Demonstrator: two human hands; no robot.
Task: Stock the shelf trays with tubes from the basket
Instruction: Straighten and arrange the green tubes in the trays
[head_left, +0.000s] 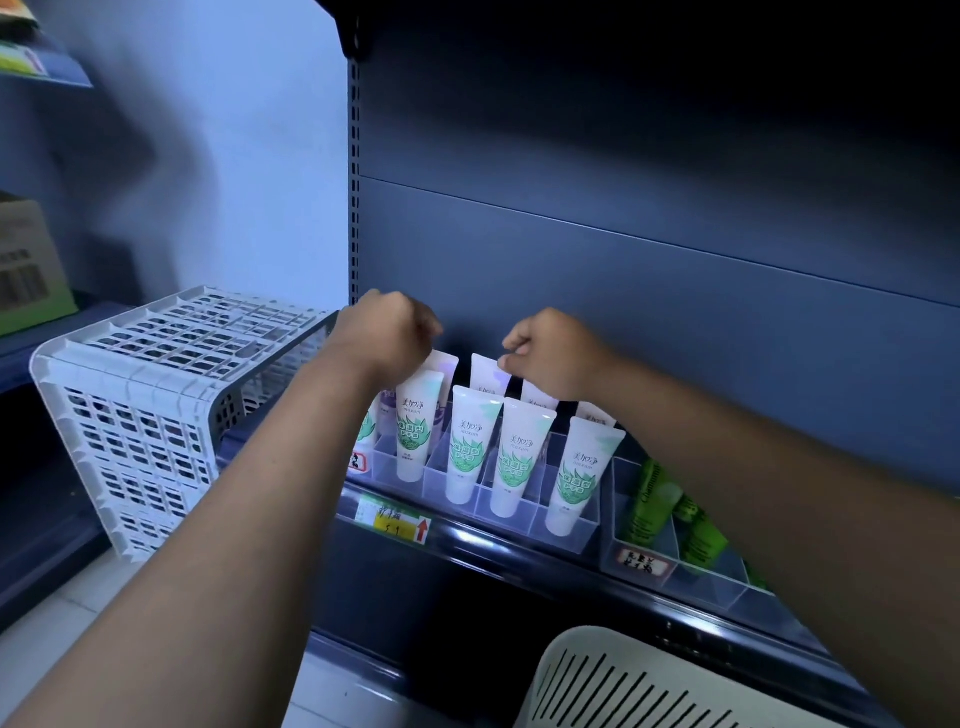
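Two hands, left (387, 332) and right (550, 353), pinching back-row tubes (485, 371), four front tubes (519, 457), clear tray (571, 535)

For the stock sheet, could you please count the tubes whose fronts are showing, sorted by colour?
White tubes with green leaves: 5, one half hidden at the left
White tube with purple print: 1
Green tubes: 2 plainly seen
Total: 8, leaving out rear tubes with hidden fronts

Two bare hands reach over white, green-leafed plastic tubes (470, 457) standing in a clear acrylic shelf tray (563, 525). The right hand (550, 353) pinches a rear tube's top; the left hand (387, 332) is curled above another.
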